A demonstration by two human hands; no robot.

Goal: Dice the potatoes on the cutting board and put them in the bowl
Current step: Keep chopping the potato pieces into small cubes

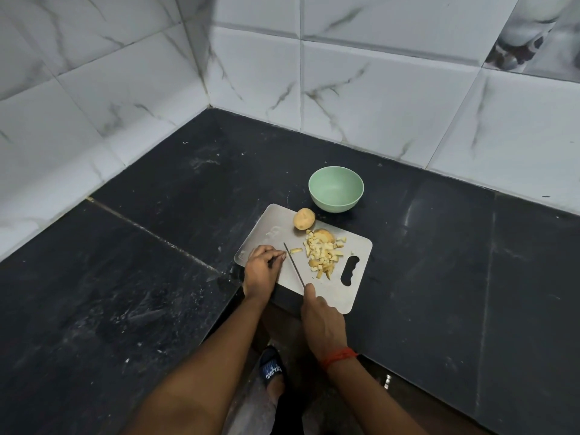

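A home kitchen corner, by the look of it.
White marble-look wall tiles [376, 89] meet at the upper left of the frame above a black stone bench [157, 199]. At centre a grey cutting board [270, 227] carries a whole potato [303, 218], diced pieces [323, 252] and a knife [293, 262]. A pale green bowl [335, 196] stands just beyond it, and a sandalled foot [272, 368] shows at the bottom.

view: one wide-angle head camera
position: above the near edge of the worktop [141, 246]
facing: forward and down, toward the tiled corner [209, 103]
nearness: close to the worktop
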